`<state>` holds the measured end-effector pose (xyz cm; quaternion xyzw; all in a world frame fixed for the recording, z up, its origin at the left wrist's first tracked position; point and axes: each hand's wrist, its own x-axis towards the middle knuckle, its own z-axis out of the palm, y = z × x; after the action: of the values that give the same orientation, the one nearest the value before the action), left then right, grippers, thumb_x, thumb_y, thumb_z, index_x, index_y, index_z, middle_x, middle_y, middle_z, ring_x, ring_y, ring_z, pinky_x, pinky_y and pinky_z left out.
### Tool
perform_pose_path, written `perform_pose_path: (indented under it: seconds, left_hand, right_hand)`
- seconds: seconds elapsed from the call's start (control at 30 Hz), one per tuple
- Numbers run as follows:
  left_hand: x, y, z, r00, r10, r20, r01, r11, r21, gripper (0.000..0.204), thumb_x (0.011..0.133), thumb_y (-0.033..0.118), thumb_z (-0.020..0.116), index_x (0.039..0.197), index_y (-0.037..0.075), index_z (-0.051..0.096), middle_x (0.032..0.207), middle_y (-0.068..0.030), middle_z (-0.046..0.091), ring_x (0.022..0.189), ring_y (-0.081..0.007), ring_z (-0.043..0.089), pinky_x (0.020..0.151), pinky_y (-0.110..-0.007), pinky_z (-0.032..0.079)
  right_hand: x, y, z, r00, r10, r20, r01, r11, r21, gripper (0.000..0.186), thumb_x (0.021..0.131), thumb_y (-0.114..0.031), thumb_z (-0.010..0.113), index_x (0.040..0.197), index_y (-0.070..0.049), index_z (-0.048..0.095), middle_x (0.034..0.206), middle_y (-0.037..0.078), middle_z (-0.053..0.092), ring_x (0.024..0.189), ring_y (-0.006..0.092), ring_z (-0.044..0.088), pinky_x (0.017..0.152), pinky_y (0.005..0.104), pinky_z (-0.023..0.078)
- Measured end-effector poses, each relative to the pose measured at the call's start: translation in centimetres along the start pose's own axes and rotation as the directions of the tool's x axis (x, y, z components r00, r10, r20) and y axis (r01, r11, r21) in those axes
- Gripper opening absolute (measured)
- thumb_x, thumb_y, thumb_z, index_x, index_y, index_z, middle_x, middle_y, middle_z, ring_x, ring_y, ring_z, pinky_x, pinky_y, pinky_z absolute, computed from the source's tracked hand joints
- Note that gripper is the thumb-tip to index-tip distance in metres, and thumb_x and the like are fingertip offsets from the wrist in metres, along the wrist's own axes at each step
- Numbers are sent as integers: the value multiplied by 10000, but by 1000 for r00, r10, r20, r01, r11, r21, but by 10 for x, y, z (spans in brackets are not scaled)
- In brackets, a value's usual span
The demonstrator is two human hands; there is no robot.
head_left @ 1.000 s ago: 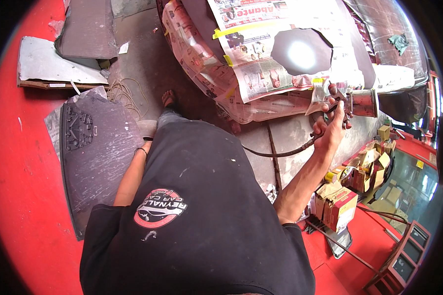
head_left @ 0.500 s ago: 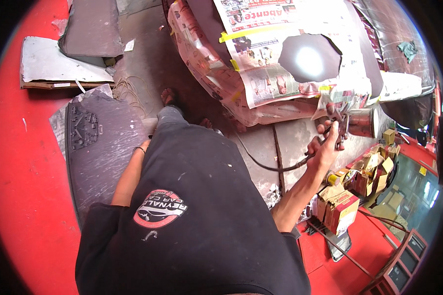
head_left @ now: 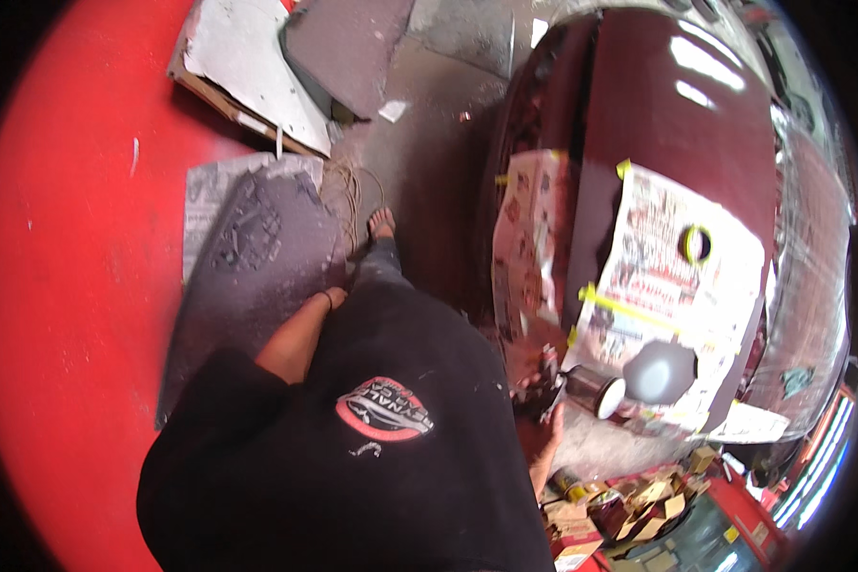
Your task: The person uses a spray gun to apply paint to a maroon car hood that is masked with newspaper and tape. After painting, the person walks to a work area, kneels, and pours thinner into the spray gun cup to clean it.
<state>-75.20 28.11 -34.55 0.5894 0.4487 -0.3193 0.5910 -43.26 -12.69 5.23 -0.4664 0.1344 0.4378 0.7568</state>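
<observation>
My right hand [head_left: 549, 431] is wrapped round a spray gun [head_left: 541, 391], close to the side of my black shirt; its fingers are partly hidden and dim. The gun's metal cup [head_left: 589, 389] sticks out to the right, in front of the masked car. On the maroon car [head_left: 667, 124], newspaper [head_left: 653, 243] is taped down around a rounded grey patch [head_left: 660, 372]. My left hand [head_left: 334, 296] hangs by my left leg, a dark band at its wrist. Its fingers are mostly hidden by my clothes.
To the left, a grey-coated panel [head_left: 257, 276] lies on newspaper, with a coiled cord [head_left: 355, 191] beside it. A white panel [head_left: 243, 71] rests farther off. A yellow tape roll [head_left: 698, 245] sits on the masked car. Opened cardboard boxes [head_left: 643, 510] stand at lower right.
The view has swung, bringing more of the car and the tape roll into sight. My right hand with the spray gun has come in from the right, nearer to my body.
</observation>
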Motion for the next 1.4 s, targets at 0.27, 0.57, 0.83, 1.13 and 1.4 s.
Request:
perform_pose_path:
  seconds: [0.27, 0.57, 0.83, 1.13, 1.4]
  left_hand:
    - [-22, 135, -159, 979, 197, -58, -173, 944, 281, 345, 968, 302, 562, 1167, 77, 732, 1149, -192, 738, 1123, -358, 694, 944, -443, 528]
    - [27, 359, -289, 844, 515, -149, -459, 838, 294, 376, 1029, 336, 592, 1269, 65, 691, 1222, -170, 732, 1147, -317, 694, 975, -410, 529]
    - [79, 483, -432, 849, 449, -277, -388, 887, 250, 402, 1040, 337, 582, 1288, 38, 684, 1120, -112, 745, 992, -207, 684, 920, -371, 537]
    - [100, 397, -508, 965, 18, -260, 80, 929, 361, 450, 963, 402, 537, 1131, 31, 731, 1106, -203, 740, 1021, -328, 722, 896, -465, 527]
    - [135, 394, -513, 974, -225, -21, 220, 927, 303, 376, 953, 335, 565, 1143, 71, 753, 1039, -158, 765, 959, -303, 745, 843, -465, 573]
  right_hand:
    - [94, 1, 89, 793, 519, -318, -605, 734, -309, 463, 945, -307, 668, 1330, -59, 604, 1084, 63, 688, 1075, 246, 670, 995, 419, 487]
    - [188, -1, 137, 674, 545, -498, -738, 482, -472, 436, 942, -263, 675, 1322, -62, 605, 1049, 53, 695, 1069, 241, 679, 984, 419, 498]
    - [307, -69, 156, 699, 425, -575, -714, 455, -533, 424, 939, -252, 677, 1313, -65, 606, 1041, 52, 694, 1059, 241, 682, 973, 426, 507]
    - [445, -183, 194, 724, 326, -607, -686, 425, -590, 411, 936, -239, 681, 1303, -69, 607, 1032, 51, 693, 1047, 241, 686, 961, 435, 517]
    - [561, -248, 258, 708, 294, -643, -701, 405, -587, 400, 934, -227, 683, 1295, -72, 609, 1025, 50, 691, 1037, 241, 689, 950, 442, 525]
